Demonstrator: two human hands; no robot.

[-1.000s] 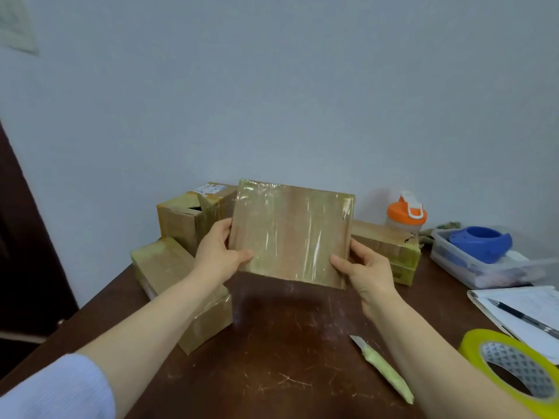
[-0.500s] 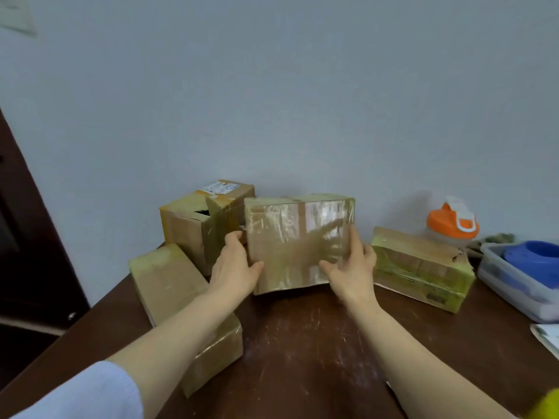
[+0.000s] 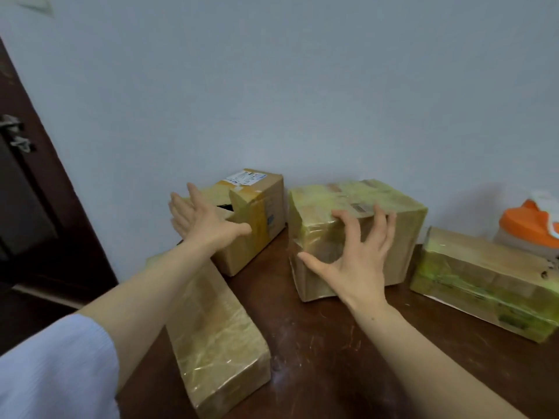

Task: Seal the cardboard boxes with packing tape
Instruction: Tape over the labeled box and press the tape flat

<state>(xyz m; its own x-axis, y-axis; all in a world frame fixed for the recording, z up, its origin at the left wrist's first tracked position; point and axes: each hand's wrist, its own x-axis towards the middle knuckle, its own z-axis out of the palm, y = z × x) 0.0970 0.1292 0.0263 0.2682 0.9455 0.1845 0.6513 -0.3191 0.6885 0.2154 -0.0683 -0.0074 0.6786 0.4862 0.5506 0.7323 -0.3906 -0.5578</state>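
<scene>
Four cardboard boxes stand on the dark wooden table (image 3: 332,358), set along the pale wall (image 3: 302,86).

1. The centre box (image 3: 405,237) is fully wrapped in glossy, yellowish tape. It stands at the far centre of the table, close to the wall. The right hand (image 3: 354,261) is in front of its near face. The fingers are spread wide and slightly curved, with the thumb out to the left. The fingertips (image 3: 340,214) lie over the box's near top edge. This hand grips nothing, and contact with the box cannot be determined.

2. The labelled box (image 3: 260,216) stands at the far left, just beside the centre box with a narrow gap between them. A white shipping label is on its top. One top flap is raised, exposing a dark opening. The left hand (image 3: 202,222) is over the near left part of this box, fingers straight and spread, holding nothing. Contact cannot be determined.

3. The long box (image 3: 217,337) lies flat at the near left, tape-wrapped. It is partly under the left forearm, which emerges from a pale blue sleeve (image 3: 54,367).

4. The flat box (image 3: 484,282) lies low at the right, wrapped in greenish-yellow tape, apart from the centre box. Behind it, at the right edge, stands an orange-lidded bottle (image 3: 529,219).

A dark door (image 3: 30,192) is at the far left.
</scene>
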